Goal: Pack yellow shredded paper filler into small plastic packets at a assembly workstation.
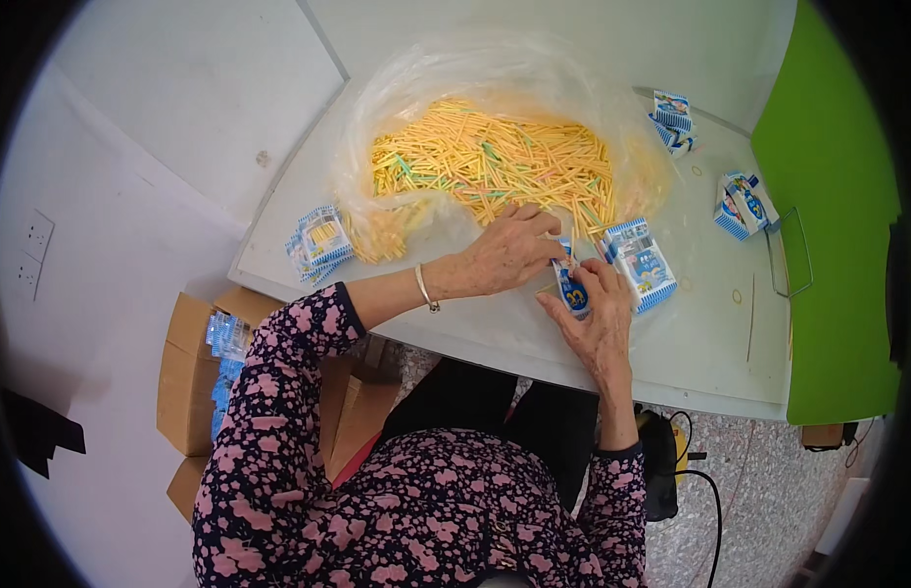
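Note:
A small blue and white packet (573, 291) lies on the table in front of me, between my hands. My right hand (602, 304) is closed around it, with the thumb on its left side and the fingers on its right. Bent over its upper end, my left hand (511, 252) pinches there, and its fingertips partly hide that end. Just right of my right hand's fingers is a bigger blue and white pack (644, 263). Beyond both hands, a clear plastic bag (362, 118) lies open, full of thin yellow sticks (485, 157) with some green and pink ones.
Blue and white packs (323, 240) lie at the left table edge; more packs (674, 113) and an opened packet group (742, 206) lie to the right, near a wire stand (793, 260). A green panel (828, 196) bounds the right. Below left, a cardboard box (186, 358) holds packaging.

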Demonstrator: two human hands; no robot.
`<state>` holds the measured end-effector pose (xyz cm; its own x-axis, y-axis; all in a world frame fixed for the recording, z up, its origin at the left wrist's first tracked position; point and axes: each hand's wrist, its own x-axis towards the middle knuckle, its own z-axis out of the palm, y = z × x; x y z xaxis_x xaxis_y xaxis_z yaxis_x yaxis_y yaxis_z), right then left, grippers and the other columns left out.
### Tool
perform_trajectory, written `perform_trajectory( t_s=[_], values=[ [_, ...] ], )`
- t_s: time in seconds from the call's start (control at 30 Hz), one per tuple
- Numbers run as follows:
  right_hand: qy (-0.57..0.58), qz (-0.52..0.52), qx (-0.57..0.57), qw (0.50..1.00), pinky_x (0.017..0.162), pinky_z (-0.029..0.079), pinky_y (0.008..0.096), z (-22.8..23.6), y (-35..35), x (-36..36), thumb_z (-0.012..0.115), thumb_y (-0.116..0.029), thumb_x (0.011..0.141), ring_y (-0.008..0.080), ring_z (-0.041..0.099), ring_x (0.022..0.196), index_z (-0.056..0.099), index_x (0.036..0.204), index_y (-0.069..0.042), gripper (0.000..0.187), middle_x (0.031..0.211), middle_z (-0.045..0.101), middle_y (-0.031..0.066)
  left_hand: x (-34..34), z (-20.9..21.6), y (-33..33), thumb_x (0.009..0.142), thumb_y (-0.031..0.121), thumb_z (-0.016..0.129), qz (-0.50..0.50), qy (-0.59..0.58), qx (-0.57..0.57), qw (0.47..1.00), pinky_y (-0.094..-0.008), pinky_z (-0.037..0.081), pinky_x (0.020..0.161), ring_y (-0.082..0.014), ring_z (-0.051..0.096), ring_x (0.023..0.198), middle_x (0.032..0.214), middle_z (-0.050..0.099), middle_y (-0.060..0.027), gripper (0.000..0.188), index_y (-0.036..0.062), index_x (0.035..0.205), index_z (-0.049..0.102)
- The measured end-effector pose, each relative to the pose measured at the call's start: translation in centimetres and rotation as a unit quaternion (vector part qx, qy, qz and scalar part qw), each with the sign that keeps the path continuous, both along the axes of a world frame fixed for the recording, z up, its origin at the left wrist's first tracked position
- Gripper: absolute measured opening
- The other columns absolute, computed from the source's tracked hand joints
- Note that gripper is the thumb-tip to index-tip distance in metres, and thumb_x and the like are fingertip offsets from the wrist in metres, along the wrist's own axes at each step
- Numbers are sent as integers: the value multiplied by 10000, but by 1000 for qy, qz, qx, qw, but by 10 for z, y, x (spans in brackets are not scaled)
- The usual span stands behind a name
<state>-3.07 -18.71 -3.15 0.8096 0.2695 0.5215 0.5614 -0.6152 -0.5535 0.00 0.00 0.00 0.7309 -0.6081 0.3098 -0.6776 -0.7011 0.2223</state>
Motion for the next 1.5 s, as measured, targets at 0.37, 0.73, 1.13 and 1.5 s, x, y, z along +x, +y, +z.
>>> perform_trajectory(
  t_s=[0.37, 0.73, 1.13, 1.5],
  values=[
    [278, 121, 415, 858, 657, 428, 227, 17, -2, 20, 597, -105, 837, 53, 522, 750, 609, 918, 16, 146, 868, 614, 10, 14, 36, 0, 780, 126, 637, 58, 362, -407, 837, -224, 388, 536, -34, 489, 618, 675, 586, -11, 129, 1, 775, 603],
    [204, 55, 223, 952, 552, 389, 214, 11, 4, 42, 620, -132, 814, 49, 471, 617, 616, 833, 35, 168, 681, 581, -16, 29, 16, 12, 804, 164, 632, 94, 292, -257, 917, -204, 348, 515, -24, 419, 590, 638, 537, 42, 160, 6, 832, 627],
    [182, 29, 271, 945, 519, 338, 230, -1, 4, 49, 587, -151, 855, 58, 403, 574, 587, 779, 42, 208, 602, 501, 0, 37, 1, 23, 786, 161, 661, 89, 312, -212, 922, -233, 411, 583, -69, 477, 652, 700, 560, 10, 206, -10, 874, 587],
    [223, 105, 330, 911, 592, 377, 185, 9, 6, 41, 602, -98, 837, 40, 470, 664, 636, 887, 26, 137, 735, 582, -18, 32, 19, 4, 752, 200, 686, 36, 127, -250, 959, -300, 460, 742, -189, 584, 833, 913, 636, -98, 292, 22, 977, 628]
  ],
)
